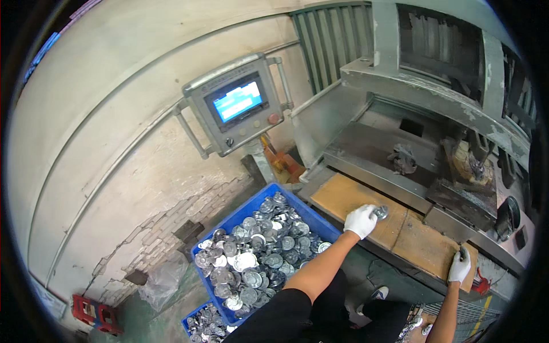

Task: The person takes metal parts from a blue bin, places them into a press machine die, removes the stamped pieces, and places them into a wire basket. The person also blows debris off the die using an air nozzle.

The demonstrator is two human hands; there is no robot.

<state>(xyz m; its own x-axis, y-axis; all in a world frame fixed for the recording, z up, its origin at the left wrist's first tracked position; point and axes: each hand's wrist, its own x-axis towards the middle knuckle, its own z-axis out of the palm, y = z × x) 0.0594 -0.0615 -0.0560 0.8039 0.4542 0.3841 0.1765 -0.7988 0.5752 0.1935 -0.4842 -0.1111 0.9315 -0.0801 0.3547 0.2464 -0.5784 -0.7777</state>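
Observation:
Over the tan board (336, 193) along the machine's front, my left hand (360, 222) in a white glove is closed on a round silver metal casting (381, 212). My right hand (459, 267), also gloved, is at the board's right end, its fingers closed around a small dark piece whose kind I cannot make out. To the left of my left arm stands a blue crate (209, 281) heaped with similar round metal castings (251, 279).
A control panel (237, 106) with a lit screen stands behind the crate. The machine bed (366, 143) carries a crumpled grey lump (403, 159) and a dark block fixture (466, 200). A second blue crate (186, 324), a plastic bag (164, 286) and a red crate (94, 314) sit low left.

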